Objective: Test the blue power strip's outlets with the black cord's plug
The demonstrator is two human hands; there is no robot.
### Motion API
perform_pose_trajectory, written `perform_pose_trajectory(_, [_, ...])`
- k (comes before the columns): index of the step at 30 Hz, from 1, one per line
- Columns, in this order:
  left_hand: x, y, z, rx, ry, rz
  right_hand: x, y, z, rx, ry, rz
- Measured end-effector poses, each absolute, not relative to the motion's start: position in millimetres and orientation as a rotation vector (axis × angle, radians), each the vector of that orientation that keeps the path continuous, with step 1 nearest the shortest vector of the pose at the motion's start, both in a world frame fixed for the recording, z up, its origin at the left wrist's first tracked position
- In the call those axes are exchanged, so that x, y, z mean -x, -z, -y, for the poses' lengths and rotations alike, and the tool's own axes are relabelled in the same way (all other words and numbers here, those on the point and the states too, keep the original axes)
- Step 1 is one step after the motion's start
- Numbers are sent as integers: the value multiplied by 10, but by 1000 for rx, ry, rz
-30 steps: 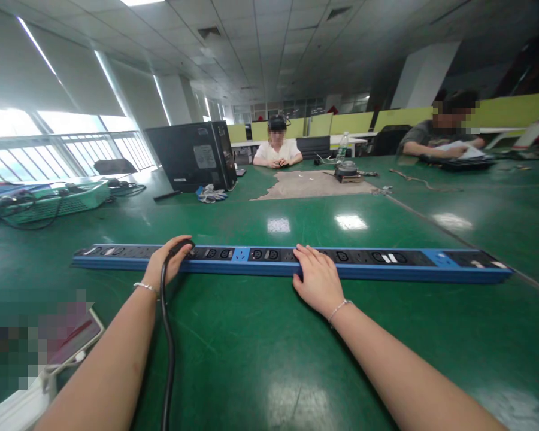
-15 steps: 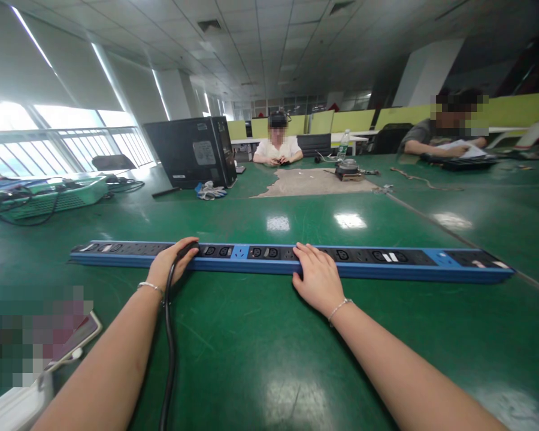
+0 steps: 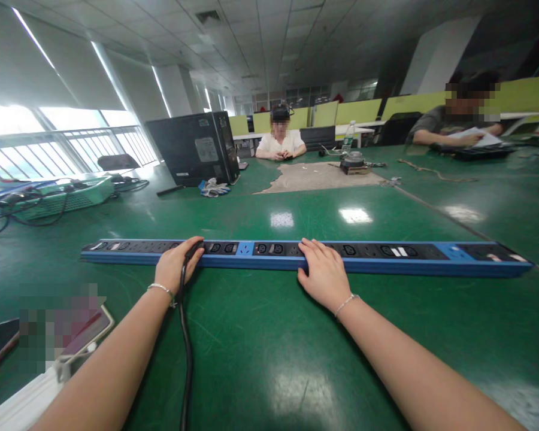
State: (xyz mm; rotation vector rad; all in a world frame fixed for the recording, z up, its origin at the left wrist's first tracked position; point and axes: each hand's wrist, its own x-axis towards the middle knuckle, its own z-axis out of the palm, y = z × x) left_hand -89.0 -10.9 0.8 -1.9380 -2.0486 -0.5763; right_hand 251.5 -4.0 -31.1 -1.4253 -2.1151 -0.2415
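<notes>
A long blue power strip (image 3: 395, 266) with black sockets lies across the green table (image 3: 251, 335). My left hand (image 3: 177, 263) is closed round the plug end of a black cable (image 3: 186, 341), against the left part of the strip; the plug is mostly hidden by the fingers. From that hand the cable runs down toward the near edge of the view. My right hand (image 3: 324, 272) rests over the strip right of its middle, fingers on top and thumb at the near side, gripping it.
A green basket (image 3: 72, 197) of cables stands at the left, near a black computer case (image 3: 197, 149) and gloves (image 3: 214, 188). Phones (image 3: 0, 344) lie at lower left. Across the table sit two people (image 3: 281, 143), with a bottle (image 3: 349, 137) between them.
The view has shifted slightly, so the strip and both hands appear a little further right. Both hands keep the same hold.
</notes>
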Motion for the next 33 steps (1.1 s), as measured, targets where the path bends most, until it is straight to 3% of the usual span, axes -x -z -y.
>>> perform_pose_trajectory(7, [946,19,67,1922,477,2091,-2508,315,40,1434,244,2101])
perform_pose_trajectory(21, [1009,108,35,2077,669,2006,-2518,327,36,1418,265,2101])
perform_pose_trajectory(24, [1047,107,13,2097,849,1986,-2520,326,33,1415,271,2102])
perform_pose_trajectory(29, [932,-79,49,1686,1560,1838,-2517,323,33,1414,274,2102])
perform_pose_trajectory(33, [598,-171,79,1952,1397,1924,-2513,319,39,1419,264,2103])
